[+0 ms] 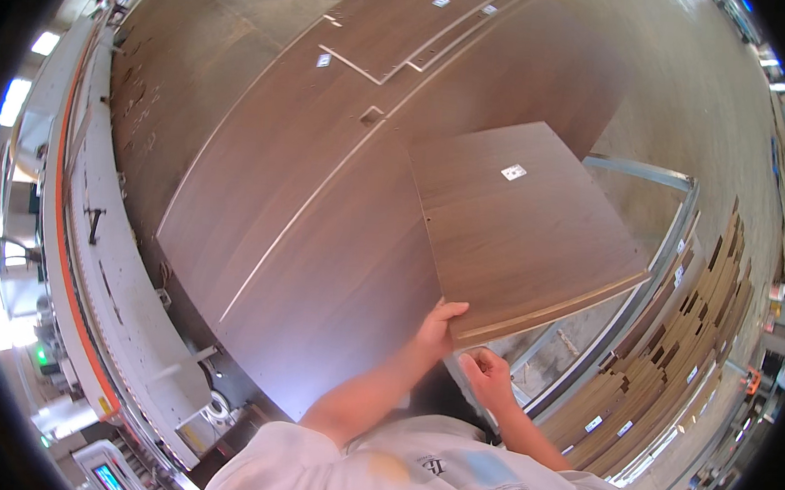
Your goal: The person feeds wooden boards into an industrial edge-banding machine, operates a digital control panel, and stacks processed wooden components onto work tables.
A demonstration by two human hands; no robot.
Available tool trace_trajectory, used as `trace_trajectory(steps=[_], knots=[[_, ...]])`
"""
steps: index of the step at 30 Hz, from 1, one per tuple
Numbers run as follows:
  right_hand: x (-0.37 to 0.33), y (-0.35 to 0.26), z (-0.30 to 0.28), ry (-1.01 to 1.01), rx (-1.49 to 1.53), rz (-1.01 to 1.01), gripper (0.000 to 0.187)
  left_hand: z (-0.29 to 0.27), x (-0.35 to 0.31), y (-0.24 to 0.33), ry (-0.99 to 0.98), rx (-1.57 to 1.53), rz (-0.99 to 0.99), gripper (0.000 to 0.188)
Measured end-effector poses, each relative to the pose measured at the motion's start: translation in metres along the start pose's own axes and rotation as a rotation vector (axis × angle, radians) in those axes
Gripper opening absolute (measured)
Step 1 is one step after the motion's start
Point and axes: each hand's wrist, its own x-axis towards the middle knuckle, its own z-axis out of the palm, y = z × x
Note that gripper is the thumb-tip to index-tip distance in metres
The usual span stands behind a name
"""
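Note:
My left hand [439,328] is closed on the near corner of a brown wood-grain panel [527,221], its thumb on top of the board. The panel is tilted over larger boards and has a small white label [513,172] on its face. A lighter, unfinished-looking strip [553,308] runs along its near edge. Just below that edge my right hand [489,374] is apart from the panel, its fingers curled in. Whether anything is inside those fingers cannot be made out. Large brown boards [322,232] lie flat beneath and to the left, several with labels.
A long grey machine [132,293] with an orange stripe runs down the left side. A metal frame [677,229] stands to the right of the panel. Beyond it are stacked narrow brown boards [661,374]. A small screen [109,479] shows at the lower left.

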Motion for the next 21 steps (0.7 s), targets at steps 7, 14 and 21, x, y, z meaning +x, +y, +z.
trace_trajectory(steps=[7, 14, 21], knots=[[-0.070, -0.087, 0.020, -0.099, -0.541, -0.508, 0.013, -0.090, -0.183, -0.005, -0.019, 0.011, 0.187, 0.055], [-0.065, -0.020, 0.083, 0.296, -1.102, -0.824, 0.045, -0.259, -0.401, -0.094, 0.018, -0.039, 0.570, 0.062], [-0.057, 0.115, 0.199, -0.435, -0.839, -0.166, 0.075, -0.382, -0.600, -0.209, 0.175, -0.126, 0.920, 0.062]])
